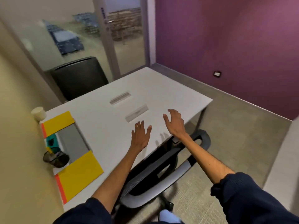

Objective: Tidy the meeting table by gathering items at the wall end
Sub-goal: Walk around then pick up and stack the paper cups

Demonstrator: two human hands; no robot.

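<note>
White table (161, 94), left hand (140, 136) and right hand (174, 122) hovering, fingers spread, empty

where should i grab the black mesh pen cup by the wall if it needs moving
Grip the black mesh pen cup around its side wall, just under the rim, coming from the open table side with the left hand. It stands against the wall with things sticking out of its top, so a top or wall-side approach looks blocked.
</note>
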